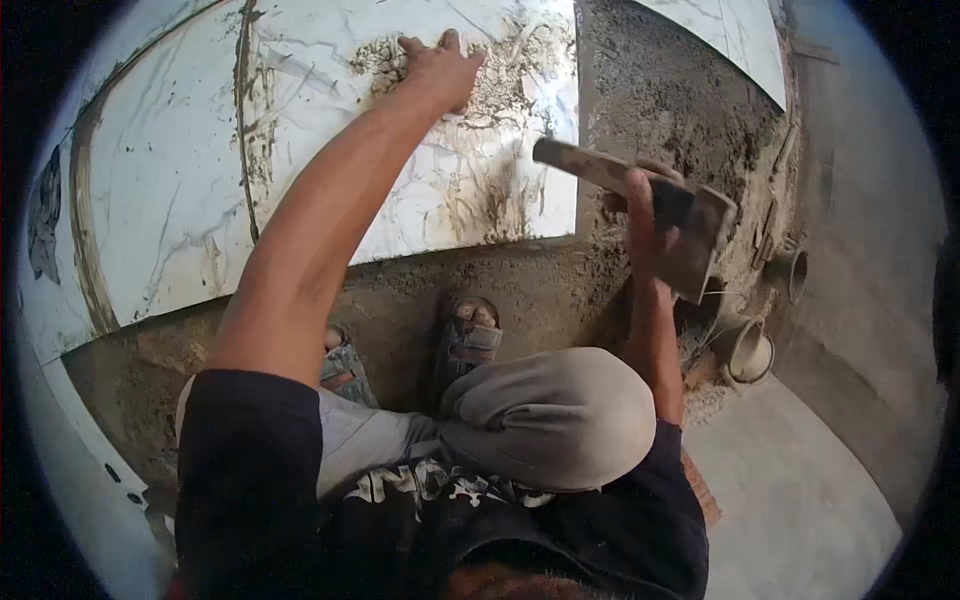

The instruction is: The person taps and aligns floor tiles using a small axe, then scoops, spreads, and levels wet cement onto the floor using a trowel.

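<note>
My left hand (440,72) reaches forward with its fingers spread on a white marbled tile (400,185) smeared with wet brown mortar. Nothing shows in that hand. My right hand (650,205) is closed around a flat metal tool (690,235), which has a wide blade at the near right end and a long narrow part pointing left over the tile's right edge. The tool is held in the air, above the rough mortar bed (670,100). Part of its grip is hidden by my fingers.
More marbled tiles (165,170) lie at the left, and another (730,35) at the top right. A bucket (750,352) and a smaller container (790,272) stand at the right by the wall (860,230). My sandaled feet (472,330) rest on the brown ground.
</note>
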Available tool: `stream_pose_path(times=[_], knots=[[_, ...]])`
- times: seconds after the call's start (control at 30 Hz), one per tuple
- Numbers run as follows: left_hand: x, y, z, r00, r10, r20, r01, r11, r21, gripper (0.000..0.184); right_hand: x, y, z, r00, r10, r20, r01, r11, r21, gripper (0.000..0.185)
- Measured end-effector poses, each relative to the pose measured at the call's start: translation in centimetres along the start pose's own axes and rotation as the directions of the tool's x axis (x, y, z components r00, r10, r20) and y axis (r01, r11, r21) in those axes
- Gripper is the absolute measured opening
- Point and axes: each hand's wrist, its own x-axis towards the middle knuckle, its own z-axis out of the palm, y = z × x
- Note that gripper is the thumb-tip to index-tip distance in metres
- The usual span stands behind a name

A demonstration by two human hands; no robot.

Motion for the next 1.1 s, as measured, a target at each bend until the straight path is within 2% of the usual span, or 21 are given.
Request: stream_pose_path(times=[0.03, 0.1, 0.17, 0.23, 0.27, 0.3, 0.37, 0.43, 0.5, 0.57, 0.6, 0.67, 0.7, 0.77, 0.8, 0.9, 0.93, 0.97, 1.03, 1.07, 1.1], knots=[[-0.2, 0.1, 0.2, 1.000, 0.004, 0.024, -0.004, 1.000, -0.005, 0.077, -0.3, 0.1, -0.1, 1.000, 0.004, -0.001, -0.004, 1.000, -0.002, 0.035], [-0.2, 0.2, 0.6, 1.000, 0.005, 0.018, -0.005, 1.000, -0.004, 0.079, -0.6, 0.1, -0.9, 0.992, 0.032, 0.121, 0.009, 0.947, -0.321, 0.038], [0.4, 0.5, 0.0, 1.000, -0.017, -0.020, 0.017, 1.000, -0.011, 0.080, -0.9, 0.9, -0.7, 0.990, -0.018, 0.141, 0.053, 0.967, -0.248, 0.040], [0.3, 0.3, 0.9, 1.000, -0.002, -0.007, 0.002, 0.998, 0.060, 0.084, -1.9, 1.4, 0.3, 0.998, -0.049, -0.041, 0.053, 0.994, 0.098, 0.032], [0.3, 0.2, 0.7, 1.000, 0.000, 0.010, 0.000, 0.999, 0.045, 0.087, -2.2, 0.5, 0.1, 0.999, -0.034, 0.037, 0.034, 0.999, -0.003, 0.029], [0.2, 0.0, 0.7, 1.000, -0.004, 0.014, 0.004, 0.998, 0.059, 0.087, -2.4, 0.5, 0.0, 0.999, -0.030, 0.036, 0.030, 0.999, 0.012, 0.029], [0.3, -1.0, 0.1, 0.995, 0.080, 0.056, -0.081, 0.997, 0.020, 0.087, -1.9, 0.4, 0.2, 0.989, 0.092, 0.118, -0.080, 0.992, -0.100, 0.031], [1.9, -3.2, 0.4, 0.996, 0.060, 0.065, -0.062, 0.998, 0.027, 0.087, -2.0, 1.5, 0.4, 0.996, 0.061, 0.072, -0.061, 0.998, -0.002, 0.031], [5.2, -8.0, 2.4, 0.951, 0.307, -0.025, -0.297, 0.893, -0.338, 0.087, -2.6, 1.6, 1.0, 0.999, -0.042, -0.002, 0.042, 0.999, 0.032, 0.029], [1.2, -11.3, -0.1, 0.966, 0.258, 0.011, -0.250, 0.945, -0.210, 0.083, -2.3, 2.3, 0.5, 0.986, 0.087, 0.140, -0.073, 0.992, -0.099, 0.028], [-0.5, -12.6, -1.6, 0.969, 0.246, 0.010, -0.244, 0.964, -0.101, 0.080, -2.3, 3.0, 0.5, 0.985, 0.083, 0.153, -0.073, 0.995, -0.069, 0.028], [-2.1, -15.9, -1.2, 0.972, 0.234, 0.021, -0.233, 0.972, -0.033, 0.081, -1.9, 3.9, 1.2, 0.982, -0.183, 0.047, 0.179, 0.980, 0.082, 0.027], [-2.9, -17.7, -0.8, 0.968, 0.248, 0.031, -0.248, 0.969, 0.016, 0.081, -2.0, 3.9, 1.7, 0.980, -0.191, 0.063, 0.183, 0.977, 0.106, 0.027], [-6.6, -19.6, 0.3, 0.986, 0.161, 0.037, -0.160, 0.987, -0.013, 0.077, -2.7, 3.2, 2.5, 0.987, -0.067, 0.144, 0.071, 0.997, -0.020, 0.028], [-7.5, -20.9, 2.3, 0.986, 0.164, 0.029, -0.163, 0.986, -0.022, 0.083, -2.3, 4.2, 2.9, 0.993, -0.053, 0.109, 0.052, 0.999, 0.011, 0.032], [-12.4, -21.8, 2.9, 0.995, 0.092, 0.028, -0.091, 0.995, -0.043, 0.093, -2.4, 4.7, 2.9, 0.992, -0.076, 0.097, 0.065, 0.992, 0.112, 0.040], [-15.2, -21.1, 3.4, 0.997, 0.038, 0.064, -0.035, 0.998, -0.058, 0.095, -2.3, 5.6, 3.0, 0.977, -0.189, 0.099, 0.178, 0.978, 0.109, 0.038], [-17.2, -20.8, 4.7, 0.997, 0.022, 0.073, -0.017, 0.998, -0.066, 0.095, -3.0, 4.7, 3.6, 0.975, -0.186, 0.119, 0.172, 0.978, 0.114, 0.038], [-19.1, -20.6, 6.8, 0.996, -0.058, -0.065, 0.055, 0.998, -0.035, 0.098, -4.0, 2.6, 4.6, 0.962, -0.153, 0.228, 0.179, 0.979, -0.100, 0.035], [-19.5, -21.0, 7.4, 0.998, -0.061, -0.003, 0.060, 0.987, -0.146, 0.096, -3.7, 2.7, 4.4, 0.972, -0.093, 0.214, 0.129, 0.978, -0.162, 0.037], [-19.6, -21.5, 8.0, 0.998, -0.055, -0.018, 0.052, 0.988, -0.143, 0.096, -3.1, 2.8, 4.2, 0.974, -0.105, 0.203, 0.139, 0.977, -0.162, 0.037]])
